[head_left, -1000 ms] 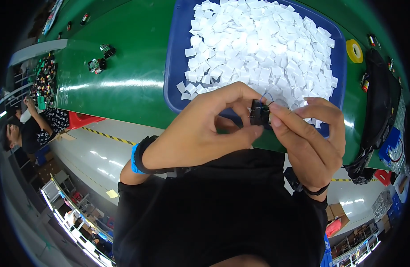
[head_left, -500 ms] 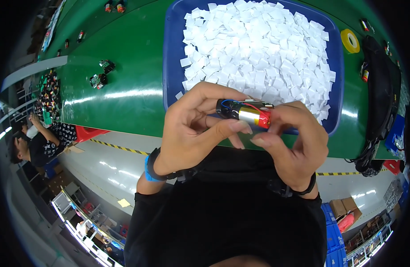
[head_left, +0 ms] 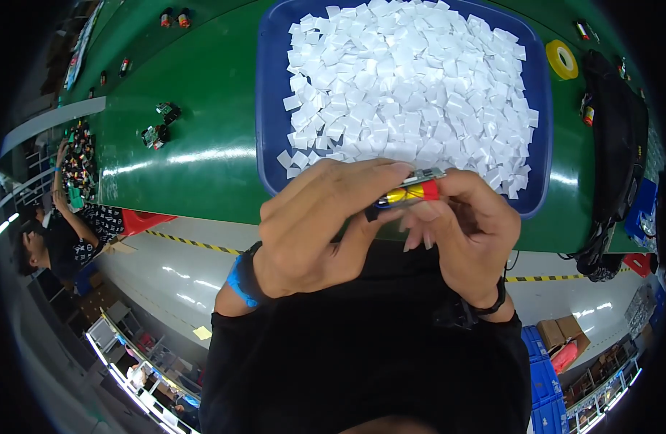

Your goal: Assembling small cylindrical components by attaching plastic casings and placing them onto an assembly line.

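Between my two hands, at the near edge of the blue tray (head_left: 263, 108), is a small cylindrical battery (head_left: 414, 194) with a red and yellow wrap. A small circuit board (head_left: 427, 175) lies along its upper side. My left hand (head_left: 315, 217) is closed over the battery's left end, its back turned up and covering that end. The thumb and fingers of my right hand (head_left: 481, 231) pinch the red end. Dark wire crosses the wrap; where it runs to is hidden. Many white square pieces (head_left: 409, 87) fill the tray behind my hands.
Two small circuit-board parts (head_left: 156, 135) lie on the green table (head_left: 203, 123) left of the tray. A yellow tape roll (head_left: 562, 59) and a black bag (head_left: 613, 145) are at the right. Far left, a co-worker's arm (head_left: 64, 195) is by a pile of parts (head_left: 80, 159).
My left hand has rolled over, its back now upward, and the battery has turned with the board on top. The co-worker's arm has stretched out to the pile.
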`<state>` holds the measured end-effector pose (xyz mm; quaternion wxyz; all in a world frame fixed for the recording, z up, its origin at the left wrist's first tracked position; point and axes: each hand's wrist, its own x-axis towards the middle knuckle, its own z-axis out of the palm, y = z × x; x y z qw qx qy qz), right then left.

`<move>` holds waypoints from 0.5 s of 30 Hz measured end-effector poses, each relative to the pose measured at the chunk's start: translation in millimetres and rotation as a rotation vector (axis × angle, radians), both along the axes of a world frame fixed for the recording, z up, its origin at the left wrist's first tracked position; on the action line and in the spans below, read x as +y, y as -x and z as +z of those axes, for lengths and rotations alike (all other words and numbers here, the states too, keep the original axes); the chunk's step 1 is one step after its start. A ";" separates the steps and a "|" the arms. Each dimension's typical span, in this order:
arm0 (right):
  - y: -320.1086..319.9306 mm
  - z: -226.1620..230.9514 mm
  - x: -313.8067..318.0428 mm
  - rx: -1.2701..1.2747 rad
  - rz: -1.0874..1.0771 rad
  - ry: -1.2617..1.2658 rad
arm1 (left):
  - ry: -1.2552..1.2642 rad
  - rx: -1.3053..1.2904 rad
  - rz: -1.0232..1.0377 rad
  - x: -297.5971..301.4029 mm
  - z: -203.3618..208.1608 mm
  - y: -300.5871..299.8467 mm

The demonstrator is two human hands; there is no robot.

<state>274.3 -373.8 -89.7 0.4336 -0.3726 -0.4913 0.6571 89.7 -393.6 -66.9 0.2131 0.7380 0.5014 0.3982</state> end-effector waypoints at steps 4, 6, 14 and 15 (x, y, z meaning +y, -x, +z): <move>1.2 19.3 15.2 -0.002 0.031 0.186 | -0.011 0.039 0.022 10.4 8.2 -3.0; -1.1 21.7 14.6 0.021 0.015 0.178 | -0.013 0.049 0.014 17.8 15.1 -6.9; -21.2 46.5 38.4 0.311 0.072 0.370 | -0.103 0.068 -0.062 47.2 45.0 -19.8; -20.0 53.6 41.6 0.299 0.049 0.380 | -0.102 0.072 -0.066 50.4 46.5 -23.6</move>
